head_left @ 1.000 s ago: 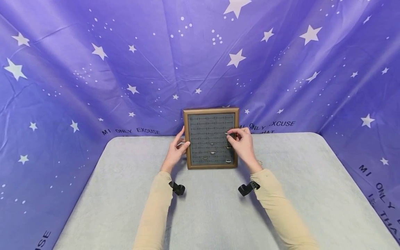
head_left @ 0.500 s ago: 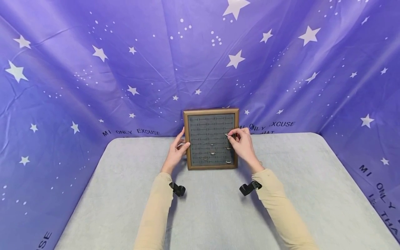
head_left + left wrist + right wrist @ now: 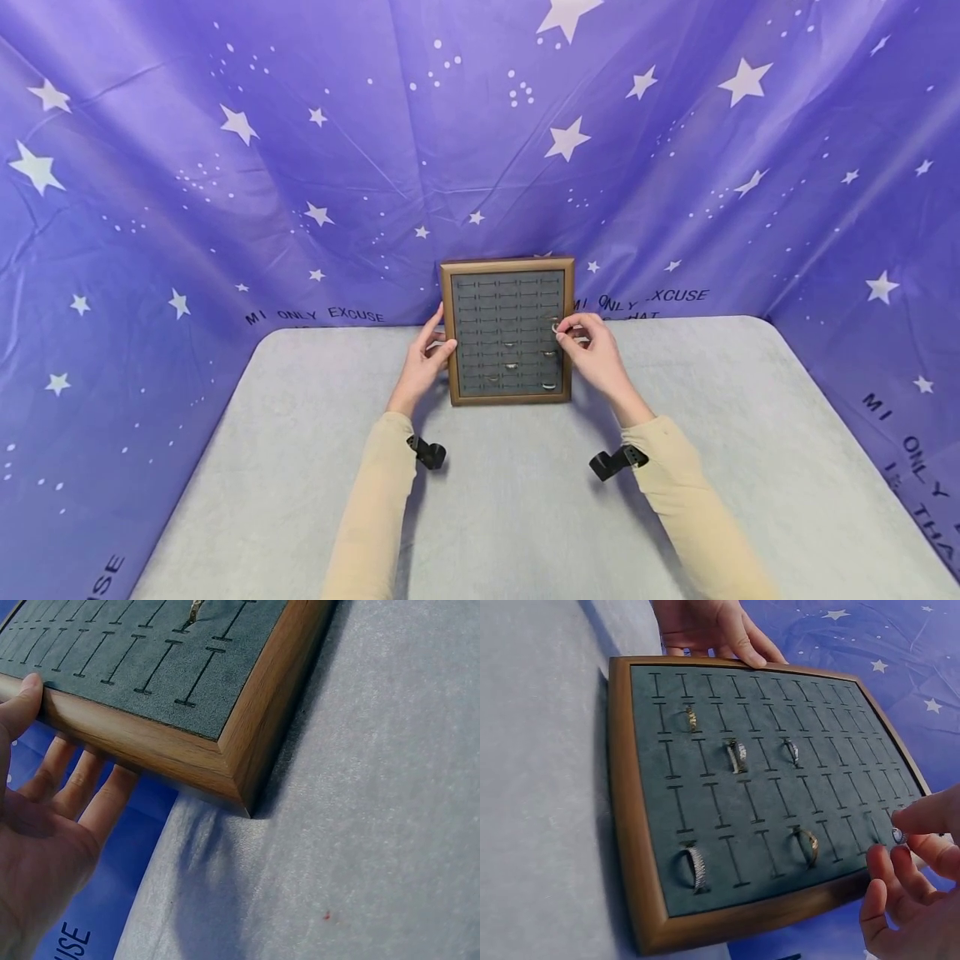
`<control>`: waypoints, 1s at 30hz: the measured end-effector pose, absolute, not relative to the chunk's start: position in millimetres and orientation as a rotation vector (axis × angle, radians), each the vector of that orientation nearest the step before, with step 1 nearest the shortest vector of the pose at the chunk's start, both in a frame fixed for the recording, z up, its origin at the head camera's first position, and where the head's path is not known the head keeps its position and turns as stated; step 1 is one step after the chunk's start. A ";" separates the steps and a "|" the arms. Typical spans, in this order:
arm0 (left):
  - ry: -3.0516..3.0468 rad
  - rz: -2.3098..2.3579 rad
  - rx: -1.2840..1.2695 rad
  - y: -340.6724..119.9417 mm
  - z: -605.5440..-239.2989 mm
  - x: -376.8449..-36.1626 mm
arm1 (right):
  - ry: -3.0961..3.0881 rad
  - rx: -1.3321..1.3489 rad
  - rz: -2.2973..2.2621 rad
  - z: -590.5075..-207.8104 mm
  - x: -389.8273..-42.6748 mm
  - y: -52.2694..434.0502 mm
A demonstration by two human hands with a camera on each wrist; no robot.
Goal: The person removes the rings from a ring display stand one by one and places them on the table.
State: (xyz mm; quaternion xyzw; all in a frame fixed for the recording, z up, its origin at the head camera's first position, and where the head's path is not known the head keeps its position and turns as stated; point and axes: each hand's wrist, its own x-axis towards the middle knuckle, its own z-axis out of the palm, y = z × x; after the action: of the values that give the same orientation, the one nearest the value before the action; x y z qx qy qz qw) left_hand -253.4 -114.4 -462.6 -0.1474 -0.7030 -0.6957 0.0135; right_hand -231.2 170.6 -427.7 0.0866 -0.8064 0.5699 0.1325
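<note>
A wood-framed ring display tray (image 3: pixel 508 265) with a dark grey slotted pad stands tilted at the back of the table. My left hand (image 3: pixel 422 367) holds its left side, thumb on the front of the frame and fingers behind, as the left wrist view also shows. Near the right-hand column of slots, my right hand (image 3: pixel 595 354) pinches a small silvery ring (image 3: pixel 898 835) between thumb and fingers. Whether that ring touches a slot is hard to tell. Lower on the pad sit a wide silver ring (image 3: pixel 694 868), a gold ring (image 3: pixel 808 847) and several others.
A grey-white cloth-like tabletop (image 3: pixel 510 508) spreads around the tray. Behind it hangs a purple curtain (image 3: pixel 360 150) with white stars and lettering. Black wrist cameras are strapped over both sleeves.
My right hand has shifted a little to the right and slightly down, with the pinched ring moving along and turning. The left hand and the tray stay in place.
</note>
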 end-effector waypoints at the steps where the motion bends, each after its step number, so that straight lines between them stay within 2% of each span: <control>1: -2.190 -2.165 -0.459 -114.2 -462.3 -253.4 | -2.336 0.245 1.663 -429.3 -229.7 172.3; 11: -2.196 -2.143 -0.474 -114.0 -461.0 -253.1 | -2.353 0.158 1.721 -443.1 -210.7 190.2; 20: -2.185 -2.132 -0.493 -113.6 -461.0 -252.2 | -2.363 0.116 1.716 -431.0 -185.4 198.5; 30: -2.182 -2.144 -0.466 -112.4 -461.6 -252.0 | -2.404 0.067 1.654 -473.5 -190.9 231.1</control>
State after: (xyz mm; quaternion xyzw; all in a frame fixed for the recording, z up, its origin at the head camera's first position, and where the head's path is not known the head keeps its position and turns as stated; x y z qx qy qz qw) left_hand -252.0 -112.4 -461.6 -0.1507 -0.7050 -0.6926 0.0239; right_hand -190.9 231.1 -473.5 0.0227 -0.8186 0.5631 0.1112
